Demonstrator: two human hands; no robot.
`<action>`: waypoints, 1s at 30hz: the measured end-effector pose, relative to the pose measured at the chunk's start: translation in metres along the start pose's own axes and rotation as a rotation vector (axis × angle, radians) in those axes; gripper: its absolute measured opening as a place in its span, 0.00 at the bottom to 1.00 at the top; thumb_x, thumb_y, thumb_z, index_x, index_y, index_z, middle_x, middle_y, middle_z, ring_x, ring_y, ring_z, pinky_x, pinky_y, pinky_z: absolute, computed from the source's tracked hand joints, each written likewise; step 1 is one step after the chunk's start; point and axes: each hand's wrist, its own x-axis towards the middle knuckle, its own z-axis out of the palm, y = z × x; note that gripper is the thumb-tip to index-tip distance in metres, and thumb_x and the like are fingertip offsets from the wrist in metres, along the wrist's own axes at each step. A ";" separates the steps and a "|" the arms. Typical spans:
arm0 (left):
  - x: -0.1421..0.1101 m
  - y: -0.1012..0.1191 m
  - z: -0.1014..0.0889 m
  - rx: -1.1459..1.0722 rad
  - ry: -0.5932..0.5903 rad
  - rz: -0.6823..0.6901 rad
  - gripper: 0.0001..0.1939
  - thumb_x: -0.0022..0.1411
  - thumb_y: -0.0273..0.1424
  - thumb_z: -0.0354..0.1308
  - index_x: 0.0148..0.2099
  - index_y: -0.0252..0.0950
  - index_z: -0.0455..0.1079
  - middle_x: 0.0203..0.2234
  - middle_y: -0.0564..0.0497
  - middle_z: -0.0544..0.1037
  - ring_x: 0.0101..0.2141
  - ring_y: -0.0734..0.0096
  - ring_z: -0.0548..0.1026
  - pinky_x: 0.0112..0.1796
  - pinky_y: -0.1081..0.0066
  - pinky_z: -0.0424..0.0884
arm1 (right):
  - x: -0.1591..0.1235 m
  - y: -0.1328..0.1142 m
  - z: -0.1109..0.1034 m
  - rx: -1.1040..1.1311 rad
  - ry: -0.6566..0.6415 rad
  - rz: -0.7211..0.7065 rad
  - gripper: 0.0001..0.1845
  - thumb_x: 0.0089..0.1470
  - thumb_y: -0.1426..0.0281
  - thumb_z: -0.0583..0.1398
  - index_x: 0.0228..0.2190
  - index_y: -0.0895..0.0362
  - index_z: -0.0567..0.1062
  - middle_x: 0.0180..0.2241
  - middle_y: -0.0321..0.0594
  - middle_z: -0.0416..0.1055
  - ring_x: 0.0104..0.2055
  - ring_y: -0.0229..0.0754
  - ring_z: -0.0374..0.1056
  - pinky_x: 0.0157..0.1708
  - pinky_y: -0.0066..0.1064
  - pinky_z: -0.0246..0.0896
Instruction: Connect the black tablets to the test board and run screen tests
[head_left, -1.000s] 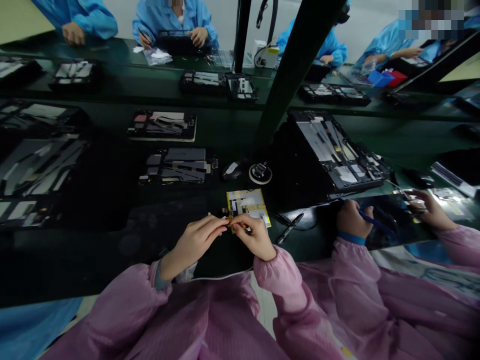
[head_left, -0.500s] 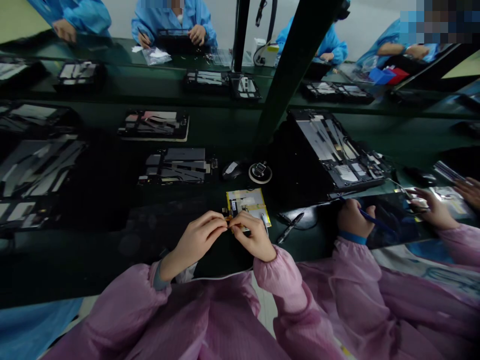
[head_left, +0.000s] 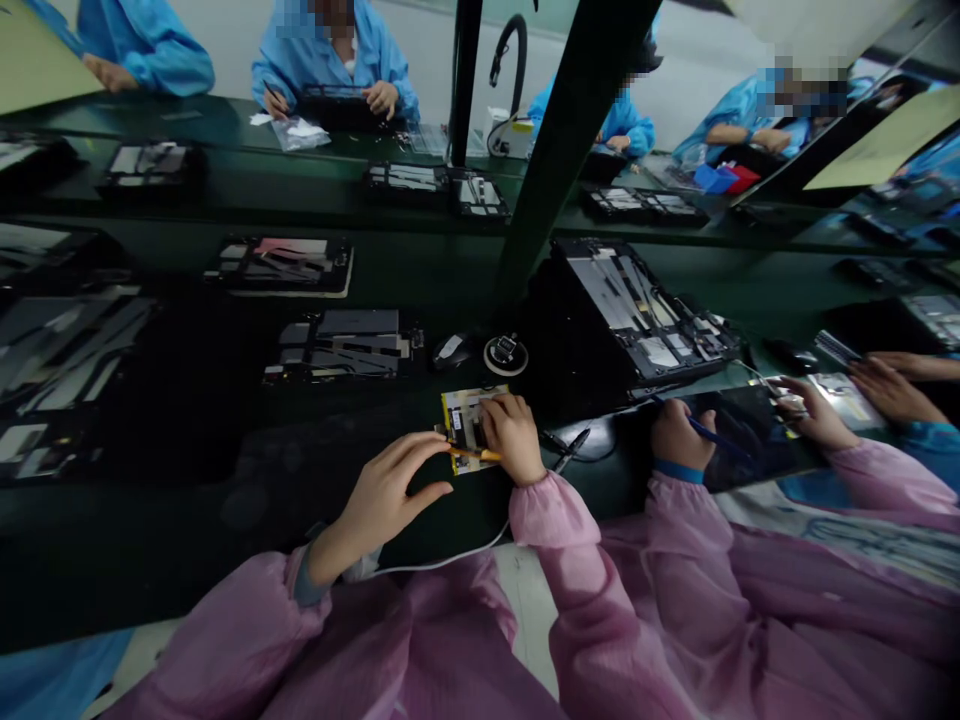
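Observation:
A flat silver battery-like pack [head_left: 457, 400] with yellow edges lies on the dark bench in front of me. My left hand [head_left: 386, 495] is at its left edge, fingers stretched together and thumb held apart. Its fingertips touch the end of a thin orange strip [head_left: 472, 454], which runs across the pack's lower part to my right hand. My right hand [head_left: 514, 435] rests over the pack's right side with fingers bent down together. The thumb and whatever lies under these fingertips are hidden.
A black mouse [head_left: 454, 350] and a round white-rimmed disc [head_left: 506, 354] sit behind the pack. An opened tablet-like device [head_left: 341, 345] lies at left, a stack of them [head_left: 622, 310] at right. A pen [head_left: 574, 448] is near my right hand. A co-worker's hand [head_left: 682, 435] works further right.
My left thumb has parted from its fingers. My right hand has shifted away from the left one, onto the pack, and the orange strip now shows stretched between them. The view has tilted slightly.

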 end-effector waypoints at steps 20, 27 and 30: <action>-0.147 -0.092 -0.091 0.173 0.544 -0.640 0.24 0.64 0.47 0.50 0.57 0.40 0.64 0.53 0.42 0.72 0.54 0.51 0.71 0.54 0.51 0.67 | -0.047 -0.063 -0.033 0.220 0.414 -0.028 0.20 0.60 0.75 0.50 0.50 0.53 0.71 0.41 0.47 0.71 0.47 0.50 0.67 0.44 0.42 0.65; -0.143 -0.108 -0.095 -0.060 0.505 -0.749 0.28 0.64 0.50 0.48 0.59 0.39 0.64 0.57 0.43 0.70 0.57 0.55 0.68 0.58 0.54 0.61 | -0.056 -0.180 0.022 0.172 -0.089 -0.502 0.17 0.58 0.68 0.58 0.49 0.51 0.73 0.57 0.48 0.64 0.63 0.56 0.53 0.58 0.56 0.52; -0.140 -0.106 -0.099 -0.111 0.505 -0.725 0.27 0.64 0.48 0.49 0.60 0.40 0.65 0.60 0.44 0.68 0.59 0.56 0.66 0.60 0.54 0.58 | -0.017 -0.189 0.035 0.059 -0.045 -0.376 0.17 0.60 0.68 0.57 0.50 0.53 0.72 0.58 0.51 0.62 0.65 0.59 0.49 0.60 0.61 0.45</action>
